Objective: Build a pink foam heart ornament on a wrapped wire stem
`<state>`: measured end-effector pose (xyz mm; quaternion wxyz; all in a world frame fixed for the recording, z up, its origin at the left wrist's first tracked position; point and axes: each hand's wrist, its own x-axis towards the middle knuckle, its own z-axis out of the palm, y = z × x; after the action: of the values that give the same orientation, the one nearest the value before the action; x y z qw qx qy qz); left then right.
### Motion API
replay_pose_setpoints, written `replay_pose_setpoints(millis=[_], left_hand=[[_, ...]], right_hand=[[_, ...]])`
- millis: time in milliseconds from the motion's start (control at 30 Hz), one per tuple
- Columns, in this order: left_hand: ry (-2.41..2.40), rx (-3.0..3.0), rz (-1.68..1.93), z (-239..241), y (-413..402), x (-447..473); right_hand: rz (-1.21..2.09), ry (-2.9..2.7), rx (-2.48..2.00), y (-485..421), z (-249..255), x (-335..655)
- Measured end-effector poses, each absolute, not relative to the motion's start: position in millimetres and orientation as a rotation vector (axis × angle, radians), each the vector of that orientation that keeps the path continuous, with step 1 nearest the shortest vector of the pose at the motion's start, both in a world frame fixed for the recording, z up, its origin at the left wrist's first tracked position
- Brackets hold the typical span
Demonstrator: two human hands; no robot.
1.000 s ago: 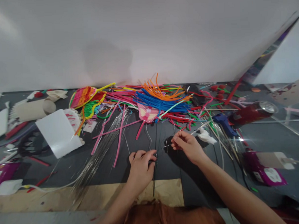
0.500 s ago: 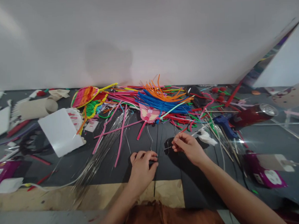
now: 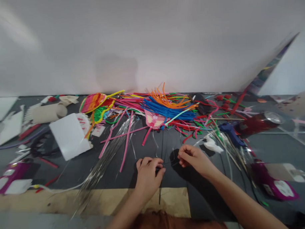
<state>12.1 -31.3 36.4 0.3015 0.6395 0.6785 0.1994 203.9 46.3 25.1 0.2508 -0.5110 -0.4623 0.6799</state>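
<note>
Left hand [image 3: 148, 171]: thumb and forefinger close in on a dark stick [image 3: 159, 196], my other fingers curled low over the desk [image 3: 172, 179]; my fingers partly hide the exact contact.
Right hand [image 3: 191, 158]: fingertips pressed together, pinching what looks like a thin wire [image 3: 175, 163], too faint and blurred to follow to its end.
Between my hands: a narrow strip of desk; the two grips are near each other but not touching.
Dark stick: on the desk in front of me, passing under my left grip, near end over the brown paper [image 3: 175, 197], far part running toward the pink piece [image 3: 154, 121].
Slipping: so fine a wire could slide out if my pinch loosens, and I might lose it against the dark surface.
Rolling: the stick could turn or skew, as only my left grip steadies it.
Bent wire [image 3: 155, 141]: just beyond my left fingers, below the pink piece; a hasty reach could snag it.
Blue stems [image 3: 168, 109]: heaped behind the pink piece with the orange stems [image 3: 164, 97]; a tug there could drag both along.
Silver wires [image 3: 101, 169]: fanned out on my left, loose enough to catch a sleeve or wrist.
Blue glue gun [image 3: 230, 135]: beside the red can [image 3: 259, 124], off to my right; whether it is hot I cannot tell, but a careless swing could knock either.
</note>
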Motion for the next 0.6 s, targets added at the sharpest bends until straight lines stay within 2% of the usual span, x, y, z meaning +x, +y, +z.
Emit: replay_pose_setpoints(millis=[133,267,400,600], left_hand=[[1.823,1.797,0.603,37.6,-39.8,-2.3],[2.118,1.856,0.611,43.7,-41.0,-49.6],[2.402,1.766,0.456,55.0,-27.0,-94.7],[2.329,1.763,-0.013,52.3,13.9,-81.5]], right_hand=[[1.815,-1.337,-1.502,43.8,25.7,216.5],[1.832,-1.424,-1.57,42.0,25.1,225.4],[1.843,-1.481,-1.625,39.5,25.3,227.0],[1.81,-1.511,-1.636,38.8,24.6,225.1]])
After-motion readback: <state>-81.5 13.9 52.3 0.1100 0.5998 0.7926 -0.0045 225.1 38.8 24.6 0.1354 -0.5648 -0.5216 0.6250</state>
